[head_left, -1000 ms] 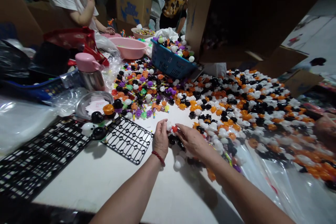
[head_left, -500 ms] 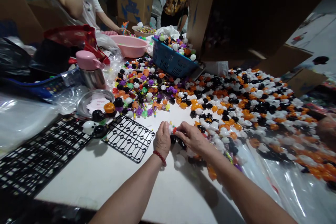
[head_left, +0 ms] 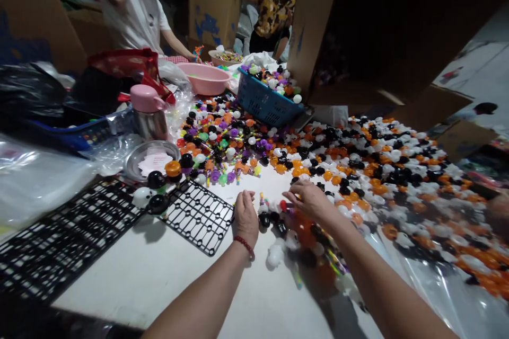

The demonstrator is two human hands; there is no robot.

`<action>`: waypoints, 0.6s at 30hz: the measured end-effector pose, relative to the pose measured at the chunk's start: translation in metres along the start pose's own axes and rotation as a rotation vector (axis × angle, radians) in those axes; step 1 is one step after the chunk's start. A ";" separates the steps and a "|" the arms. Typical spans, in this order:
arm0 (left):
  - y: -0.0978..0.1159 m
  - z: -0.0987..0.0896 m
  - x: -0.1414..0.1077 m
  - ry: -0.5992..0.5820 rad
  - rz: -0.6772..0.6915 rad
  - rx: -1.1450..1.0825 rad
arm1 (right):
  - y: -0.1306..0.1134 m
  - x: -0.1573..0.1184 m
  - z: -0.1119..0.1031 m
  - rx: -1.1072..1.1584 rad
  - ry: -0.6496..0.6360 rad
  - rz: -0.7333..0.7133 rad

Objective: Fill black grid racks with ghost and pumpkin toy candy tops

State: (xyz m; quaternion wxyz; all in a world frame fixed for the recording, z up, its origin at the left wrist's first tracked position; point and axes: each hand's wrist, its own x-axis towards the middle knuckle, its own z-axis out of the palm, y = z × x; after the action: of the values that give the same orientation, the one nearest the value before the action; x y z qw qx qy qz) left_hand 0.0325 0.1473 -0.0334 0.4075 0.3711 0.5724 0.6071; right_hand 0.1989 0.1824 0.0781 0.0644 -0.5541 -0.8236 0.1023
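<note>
My left hand, with a red bead bracelet, rests on edge on the white table, its fingers curled together; what they hold, if anything, is hidden. To its right my right hand is over small toys, thumb and fingers bent beside a red piece; whether it grips this is unclear. Between the hands lie a black ball-shaped toy and a small yellow-tipped stick. A white toy is nearer me. Left of my left hand lies a black grid, with several round toys at its left edge.
Black, orange and white toys cover the right side. Behind stand a blue basket, a pink basin and a pink-lidded flask. Black racks and plastic bags lie left. Two people are at the back; a blurred hand shows at the right edge.
My right hand has moved away from my left, to the right, opening a gap where black toys now show. The view has shifted slightly, so the surroundings sit lower and farther right.
</note>
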 end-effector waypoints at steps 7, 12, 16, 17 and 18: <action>-0.004 0.002 0.003 -0.016 -0.006 -0.037 | -0.026 0.090 0.039 -0.132 -0.089 0.021; -0.005 0.002 0.003 -0.028 0.003 -0.057 | -0.047 0.139 0.077 -0.106 -0.065 0.083; -0.010 0.003 0.004 0.002 -0.034 -0.080 | -0.046 0.140 0.080 -0.013 -0.047 0.098; -0.011 0.004 0.005 0.017 -0.047 -0.089 | -0.045 0.135 0.079 0.010 -0.048 0.115; -0.013 0.004 0.006 0.036 -0.059 -0.098 | -0.045 0.128 0.078 0.043 -0.044 0.133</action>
State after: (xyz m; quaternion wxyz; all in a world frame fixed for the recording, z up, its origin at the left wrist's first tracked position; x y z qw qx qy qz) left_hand 0.0349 0.1548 -0.0462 0.4326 0.3223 0.5600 0.6287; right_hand 0.0934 0.2769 0.0125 0.0514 -0.6036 -0.7839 0.1361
